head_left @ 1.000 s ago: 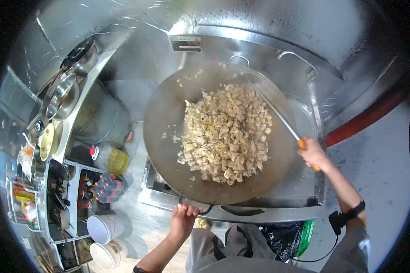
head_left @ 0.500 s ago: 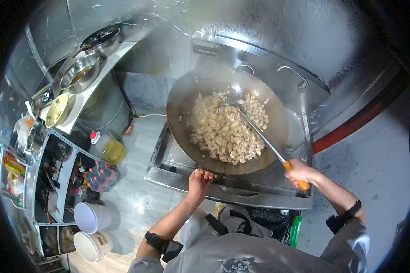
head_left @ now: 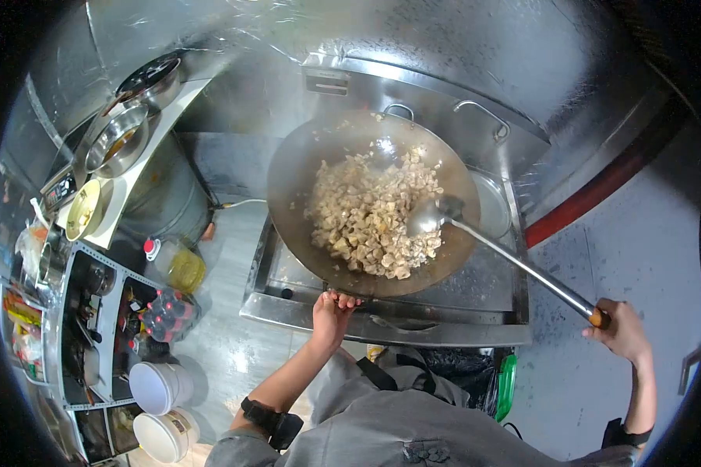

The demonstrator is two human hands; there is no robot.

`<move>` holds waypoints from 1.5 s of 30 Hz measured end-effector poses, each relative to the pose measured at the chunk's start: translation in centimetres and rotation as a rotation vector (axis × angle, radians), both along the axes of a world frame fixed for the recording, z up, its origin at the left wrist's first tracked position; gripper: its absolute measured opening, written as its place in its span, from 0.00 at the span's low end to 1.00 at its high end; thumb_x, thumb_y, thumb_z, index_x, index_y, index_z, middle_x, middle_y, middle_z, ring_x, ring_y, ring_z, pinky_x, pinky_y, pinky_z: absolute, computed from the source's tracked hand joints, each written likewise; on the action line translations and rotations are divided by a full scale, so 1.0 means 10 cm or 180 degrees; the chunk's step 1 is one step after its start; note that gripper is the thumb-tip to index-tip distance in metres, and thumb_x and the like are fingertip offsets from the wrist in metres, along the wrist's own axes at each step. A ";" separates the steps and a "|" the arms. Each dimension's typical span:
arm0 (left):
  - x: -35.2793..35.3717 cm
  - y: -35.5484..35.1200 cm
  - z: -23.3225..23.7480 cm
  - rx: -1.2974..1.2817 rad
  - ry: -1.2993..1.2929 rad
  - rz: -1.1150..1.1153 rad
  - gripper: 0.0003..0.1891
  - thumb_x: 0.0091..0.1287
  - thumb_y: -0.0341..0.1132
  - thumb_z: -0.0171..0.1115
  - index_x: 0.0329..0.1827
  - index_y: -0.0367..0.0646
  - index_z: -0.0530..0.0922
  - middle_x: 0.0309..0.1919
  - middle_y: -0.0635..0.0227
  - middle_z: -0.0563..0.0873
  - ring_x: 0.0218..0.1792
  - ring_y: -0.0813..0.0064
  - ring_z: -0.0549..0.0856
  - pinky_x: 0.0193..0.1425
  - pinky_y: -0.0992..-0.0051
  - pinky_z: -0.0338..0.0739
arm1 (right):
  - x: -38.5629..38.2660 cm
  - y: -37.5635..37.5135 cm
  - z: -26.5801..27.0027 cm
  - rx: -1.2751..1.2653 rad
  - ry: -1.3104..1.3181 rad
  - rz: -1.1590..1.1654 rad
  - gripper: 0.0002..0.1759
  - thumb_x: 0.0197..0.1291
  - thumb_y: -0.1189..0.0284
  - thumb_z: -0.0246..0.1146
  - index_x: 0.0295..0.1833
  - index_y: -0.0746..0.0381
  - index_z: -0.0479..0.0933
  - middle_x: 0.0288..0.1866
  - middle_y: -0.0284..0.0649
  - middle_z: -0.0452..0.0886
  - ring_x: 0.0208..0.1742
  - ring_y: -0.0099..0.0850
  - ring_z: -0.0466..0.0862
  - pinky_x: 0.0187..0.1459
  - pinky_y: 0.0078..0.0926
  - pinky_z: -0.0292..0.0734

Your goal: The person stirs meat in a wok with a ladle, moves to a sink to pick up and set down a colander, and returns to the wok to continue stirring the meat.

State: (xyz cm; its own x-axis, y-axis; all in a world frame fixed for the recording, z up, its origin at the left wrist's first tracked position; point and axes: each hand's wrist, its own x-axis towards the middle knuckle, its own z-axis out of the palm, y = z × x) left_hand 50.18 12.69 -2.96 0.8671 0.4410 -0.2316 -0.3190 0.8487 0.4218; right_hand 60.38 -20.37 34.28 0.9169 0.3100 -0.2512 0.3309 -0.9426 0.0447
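Observation:
A large wok (head_left: 288, 167) sits on the steel stove, holding a heap of pale diced meat (head_left: 370, 210) with a little steam over it. My left hand (head_left: 332, 317) is closed on the wok's near rim; a handle there, if any, is hidden by the fingers. Out to the right, my right hand (head_left: 621, 333) grips the orange wooden end of a long-handled wok ladle (head_left: 522, 265). The ladle's metal bowl rests at the right edge of the meat, inside the wok.
A steel stove top (head_left: 304, 307) surrounds the wok, with a curved faucet (head_left: 487, 109) behind. At left are a shelf with a steel bowl (head_left: 121, 144) and a yellow-green bowl (head_left: 84, 210), an oil jug (head_left: 177, 265), bottles, and white buckets (head_left: 161, 387). A green-edged bin (head_left: 506, 387) stands below.
My right hand has moved outward to the right and down, drawing the ladle from the middle of the meat to its right edge. My left hand stays at the rim. The view shifted slightly.

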 end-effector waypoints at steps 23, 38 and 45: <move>-0.02 0.02 0.07 0.0145 0.0213 -0.0176 0.13 0.70 0.39 0.33 0.30 0.45 0.63 0.21 0.70 0.65 0.30 0.71 0.70 0.50 0.62 0.69 | 1.18 1.45 -2.34 0.0974 0.1590 -0.0417 0.16 0.57 0.62 0.56 0.36 0.66 0.72 0.20 0.43 0.76 0.18 0.32 0.78 0.19 0.31 0.74; -0.02 0.02 0.03 -0.0021 0.0268 -0.0179 0.14 0.70 0.39 0.34 0.30 0.44 0.65 0.22 0.69 0.67 0.30 0.70 0.71 0.49 0.62 0.70 | 1.57 1.04 -2.09 0.2952 0.2017 -0.1103 0.15 0.59 0.62 0.55 0.28 0.60 0.61 0.14 0.32 0.63 0.09 0.22 0.64 0.09 0.22 0.62; 0.01 -0.01 0.13 -0.0021 0.0470 -0.0073 0.13 0.70 0.39 0.35 0.30 0.45 0.64 0.20 0.71 0.66 0.28 0.72 0.69 0.39 0.71 0.69 | 1.46 2.12 -2.88 0.2991 0.2852 -0.0981 0.15 0.60 0.66 0.50 0.39 0.70 0.63 0.15 0.38 0.69 0.12 0.31 0.71 0.15 0.32 0.72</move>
State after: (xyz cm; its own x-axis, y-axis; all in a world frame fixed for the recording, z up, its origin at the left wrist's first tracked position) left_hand 50.27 12.58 -1.62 0.8333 0.4195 -0.3601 -0.2344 0.8580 0.4570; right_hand 74.95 0.86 5.51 0.6120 0.5075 -0.6066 -0.3262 -0.5367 -0.7782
